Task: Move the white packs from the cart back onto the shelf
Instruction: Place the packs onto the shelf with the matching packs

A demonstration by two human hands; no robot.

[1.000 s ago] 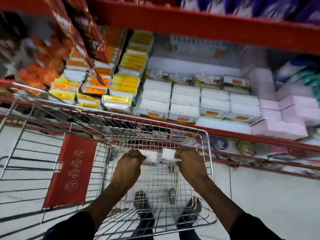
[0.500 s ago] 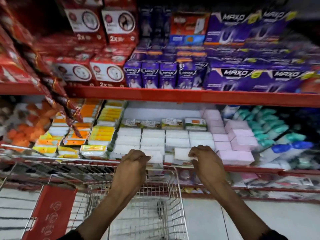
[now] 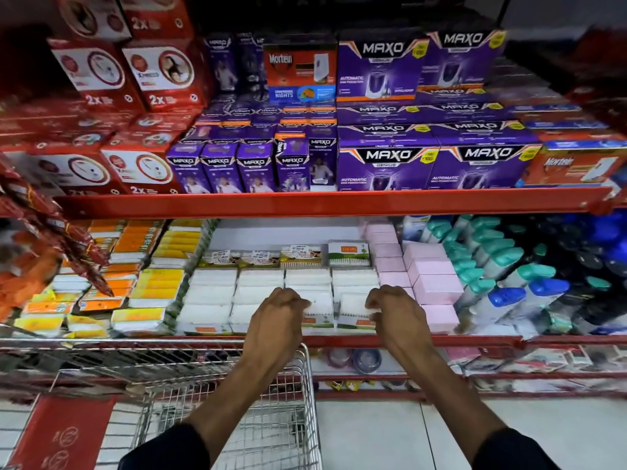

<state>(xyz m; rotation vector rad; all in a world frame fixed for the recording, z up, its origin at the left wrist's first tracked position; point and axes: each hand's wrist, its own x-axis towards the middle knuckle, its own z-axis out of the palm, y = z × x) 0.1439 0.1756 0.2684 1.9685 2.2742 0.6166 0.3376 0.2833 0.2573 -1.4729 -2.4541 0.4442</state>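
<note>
Rows of white packs [image 3: 213, 293] lie stacked on the red-edged middle shelf [image 3: 475, 340]. My left hand [image 3: 276, 318] is over the front of those rows, curled around one white pack [image 3: 317, 305] that it holds against the stack. My right hand [image 3: 395, 315] grips a second white pack [image 3: 353, 307] just to the right of it, at the front of the shelf. The wire cart [image 3: 288, 418] stands below my arms, its basket mostly hidden by them.
Pink packs [image 3: 436, 286] sit right of the white ones, yellow and orange packs [image 3: 156, 283] left. Bottles with teal and blue caps [image 3: 509, 283] fill the far right. Purple and red boxes [image 3: 386, 157] crowd the shelf above. A red cart flap [image 3: 64, 432] is at lower left.
Both hands lifted a white pack each out of the cart basket and carried them up and forward onto the front of the shelf's white rows. The view tilted upward.
</note>
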